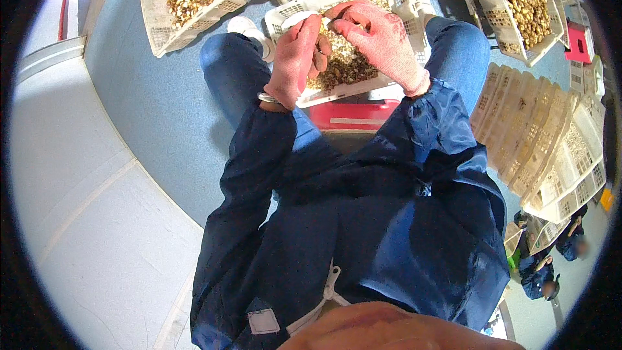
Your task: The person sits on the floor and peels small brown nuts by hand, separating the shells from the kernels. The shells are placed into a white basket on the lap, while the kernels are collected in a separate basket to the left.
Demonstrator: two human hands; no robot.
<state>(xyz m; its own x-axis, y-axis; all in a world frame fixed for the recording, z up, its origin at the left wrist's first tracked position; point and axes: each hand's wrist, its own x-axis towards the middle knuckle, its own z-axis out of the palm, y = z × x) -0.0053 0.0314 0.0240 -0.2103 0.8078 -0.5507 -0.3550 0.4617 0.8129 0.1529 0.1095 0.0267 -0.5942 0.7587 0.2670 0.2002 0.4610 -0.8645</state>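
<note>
Both my hands wear pink gloves and meet above a white plastic basket [343, 93] between my knees. Inside lie brown and pale small pieces [350, 76], possibly mushroom trimmings. My left hand [299, 58] is closed, its darkened fingertips curled inward. My right hand [379, 39] is bent in a pinch, thumb and fingers close to the left thumb. A small pale bit [326, 21] shows between the hands; its kind is too hidden to tell, as is the inside of each grip.
Baskets of brown-and-pale mushroom-like pieces stand ahead left [152, 10] and ahead right [492, 10]. Nested white baskets [525, 123] lean on my right. Below the near basket is a red container [353, 115]. A white wall [71, 155] runs on my left. Other people [538, 279] are far right.
</note>
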